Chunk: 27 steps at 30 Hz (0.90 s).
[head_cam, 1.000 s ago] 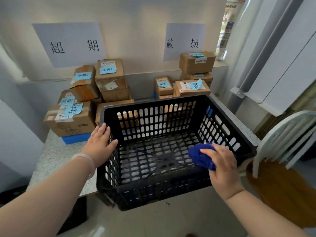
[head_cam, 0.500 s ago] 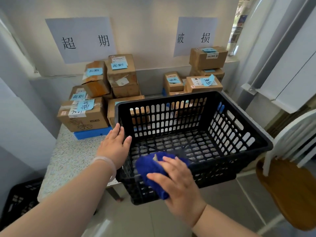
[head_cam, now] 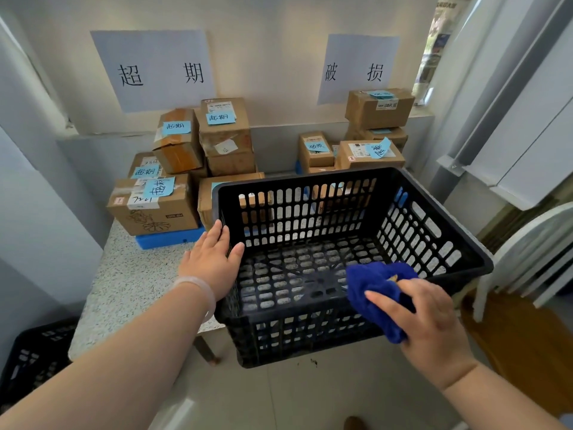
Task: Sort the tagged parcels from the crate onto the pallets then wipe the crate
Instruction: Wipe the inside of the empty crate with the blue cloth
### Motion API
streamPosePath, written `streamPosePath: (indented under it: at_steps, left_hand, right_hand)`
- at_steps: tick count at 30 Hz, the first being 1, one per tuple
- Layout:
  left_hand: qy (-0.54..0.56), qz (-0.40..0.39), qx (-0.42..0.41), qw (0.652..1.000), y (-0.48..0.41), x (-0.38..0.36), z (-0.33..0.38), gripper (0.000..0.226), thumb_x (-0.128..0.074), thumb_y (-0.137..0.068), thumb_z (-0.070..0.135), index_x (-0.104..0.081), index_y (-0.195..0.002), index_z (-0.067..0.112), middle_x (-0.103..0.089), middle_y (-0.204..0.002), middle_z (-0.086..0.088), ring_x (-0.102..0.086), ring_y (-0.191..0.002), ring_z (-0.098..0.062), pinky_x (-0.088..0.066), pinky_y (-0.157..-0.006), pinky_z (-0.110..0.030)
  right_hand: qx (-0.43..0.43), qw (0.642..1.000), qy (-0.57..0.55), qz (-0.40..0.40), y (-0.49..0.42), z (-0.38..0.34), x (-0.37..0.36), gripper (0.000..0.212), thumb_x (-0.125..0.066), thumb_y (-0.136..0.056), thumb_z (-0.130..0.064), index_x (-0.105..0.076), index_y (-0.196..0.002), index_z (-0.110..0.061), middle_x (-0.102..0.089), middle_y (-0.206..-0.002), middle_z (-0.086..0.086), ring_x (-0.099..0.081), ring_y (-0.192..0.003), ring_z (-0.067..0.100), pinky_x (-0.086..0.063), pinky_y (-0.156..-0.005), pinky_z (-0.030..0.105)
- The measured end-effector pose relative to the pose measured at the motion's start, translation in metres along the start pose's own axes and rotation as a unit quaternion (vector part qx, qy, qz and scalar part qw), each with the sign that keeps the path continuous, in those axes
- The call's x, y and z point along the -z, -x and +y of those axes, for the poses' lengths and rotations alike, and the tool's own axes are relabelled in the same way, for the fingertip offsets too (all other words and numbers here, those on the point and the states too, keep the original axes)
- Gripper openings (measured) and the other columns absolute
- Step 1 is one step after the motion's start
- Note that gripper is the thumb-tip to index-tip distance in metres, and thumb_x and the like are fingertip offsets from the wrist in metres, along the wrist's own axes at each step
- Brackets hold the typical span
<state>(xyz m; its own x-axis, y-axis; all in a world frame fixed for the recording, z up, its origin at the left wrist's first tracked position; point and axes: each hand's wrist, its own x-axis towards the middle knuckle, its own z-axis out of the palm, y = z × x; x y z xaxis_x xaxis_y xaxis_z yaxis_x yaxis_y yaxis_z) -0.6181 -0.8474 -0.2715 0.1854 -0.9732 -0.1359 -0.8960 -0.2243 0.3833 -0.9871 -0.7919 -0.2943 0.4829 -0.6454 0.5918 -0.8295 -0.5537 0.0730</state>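
The black slotted crate [head_cam: 310, 181] sits at the front right corner of the table [head_cam: 133, 274], its near end hanging out past the edge, and the speckled tabletop shows through the holes in its floor. The right hand [head_cam: 434, 324] has its fingers curled tight around a bunched blue cloth [head_cam: 372, 287] and holds it against the crate's near rim, towards the right corner. The left hand [head_cam: 210, 262] lies flat, fingers straight and thumb spread, against the crate's left wall at the rim; a pale bracelet [head_cam: 198, 287] circles that wrist. Behind the crate, the cardboard parcels [head_cam: 155, 209] with blue tags stand in two heaps against the wall: a bigger one at the left on a blue pallet [head_cam: 167, 240], and a smaller stack [head_cam: 378, 108] at the right. Above each heap a paper sign hangs on the wall, the left sign [head_cam: 152, 69] and the right sign [head_cam: 359, 69], both hand-lettered. A white chair [head_cam: 527, 249] with a wooden seat stands just right of the table, and a second black crate [head_cam: 31, 352] rests on the floor at the lower left.
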Motion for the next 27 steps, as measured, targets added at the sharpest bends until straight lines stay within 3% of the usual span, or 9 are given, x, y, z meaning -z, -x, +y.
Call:
streamPosePath:
  at_steps: [5, 9, 14, 17, 20, 22, 24, 27]
  left_hand:
    - [0.003, -0.002, 0.003, 1.0, 0.001, 0.0, 0.001, 0.065, -0.018, -0.102, 0.057, -0.007, -0.158, 0.028, 0.009, -0.164, 0.015, 0.0, -0.152, -0.013, -0.009, -0.123, -0.047]
    - [0.008, -0.009, 0.0, 1.0, -0.001, 0.0, 0.0, 0.063, -0.019, -0.102, 0.057, -0.007, -0.158, 0.03, 0.009, -0.164, 0.016, 0.0, -0.152, -0.015, -0.009, -0.123, -0.046]
    - [0.163, -0.055, -0.022, 0.985, -0.004, 0.006, -0.004, 0.055, -0.032, -0.105, 0.045, -0.022, -0.156, 0.026, 0.001, -0.165, 0.008, 0.001, -0.153, -0.02, -0.005, -0.123, -0.044]
    - [0.217, -0.015, -0.028, 0.976, 0.011, 0.017, 0.003, 0.048, -0.036, -0.104, 0.045, -0.036, -0.15, 0.034, -0.011, -0.164, 0.01, -0.001, -0.152, -0.013, -0.004, -0.123, -0.041]
    - [0.294, 0.047, -0.128, 0.946, 0.053, 0.022, 0.018, 0.039, -0.038, -0.103, 0.039, -0.043, -0.142, 0.04, -0.037, -0.151, 0.019, -0.026, -0.141, 0.004, -0.02, -0.119, -0.027]
    - [0.351, -0.007, -0.181, 0.919, 0.082, 0.019, 0.024, 0.044, -0.039, -0.097, 0.044, -0.034, -0.141, 0.051, -0.04, -0.144, 0.029, -0.035, -0.132, 0.014, -0.029, -0.111, -0.017]
    - [0.277, -0.051, -0.24, 0.929, 0.099, 0.008, 0.025, 0.056, -0.039, -0.096, 0.052, -0.014, -0.146, 0.054, -0.031, -0.144, 0.034, -0.031, -0.131, 0.016, -0.025, -0.108, -0.009]
    - [0.093, -0.011, -0.316, 0.944, 0.099, -0.007, 0.023, 0.074, -0.036, -0.09, 0.061, 0.006, -0.149, 0.045, -0.037, -0.148, 0.019, -0.033, -0.13, 0.003, -0.017, -0.105, -0.004]
  right_hand:
    - [-0.051, 0.998, -0.035, 0.028, -0.009, -0.054, -0.018, 0.045, -0.056, -0.078, -0.024, -0.058, -0.122, -0.03, -0.047, -0.117, 0.006, -0.048, -0.11, 0.032, -0.035, -0.102, 0.054]
    - [0.012, 0.992, -0.12, 0.029, -0.025, -0.108, -0.032, 0.051, -0.063, -0.077, -0.03, -0.06, -0.127, -0.038, -0.051, -0.125, 0.001, -0.047, -0.122, 0.028, -0.026, -0.112, 0.052]
    - [0.131, 0.982, -0.111, -0.073, -0.041, -0.146, -0.036, 0.082, -0.065, -0.064, -0.043, -0.043, -0.144, -0.042, -0.035, -0.154, -0.005, -0.029, -0.144, 0.029, -0.021, -0.114, 0.06]
    - [0.146, 0.977, -0.102, -0.114, -0.053, -0.144, -0.033, 0.087, -0.062, -0.067, -0.051, -0.034, -0.148, -0.042, -0.029, -0.158, -0.005, -0.024, -0.146, 0.03, -0.021, -0.114, 0.059]
    - [0.108, 0.973, -0.175, -0.101, -0.06, -0.145, -0.03, 0.072, -0.062, -0.072, -0.048, -0.043, -0.14, -0.032, -0.028, -0.158, -0.002, -0.02, -0.148, 0.026, -0.022, -0.114, 0.055]
    - [0.058, 0.963, -0.254, -0.071, -0.062, -0.147, -0.03, 0.053, -0.058, -0.078, -0.039, -0.046, -0.126, -0.023, -0.026, -0.158, 0.003, -0.017, -0.149, 0.021, -0.022, -0.114, 0.051]
    - [0.001, 0.94, -0.338, -0.052, -0.064, -0.146, -0.03, 0.041, -0.051, -0.082, -0.028, -0.043, -0.121, -0.019, -0.023, -0.158, 0.006, -0.016, -0.149, 0.018, -0.023, -0.116, 0.045]
    - [-0.041, 0.902, -0.422, -0.079, -0.068, -0.137, -0.026, 0.027, -0.044, -0.086, -0.017, -0.041, -0.112, -0.021, -0.02, -0.158, 0.007, -0.019, -0.149, 0.019, -0.026, -0.117, 0.036]
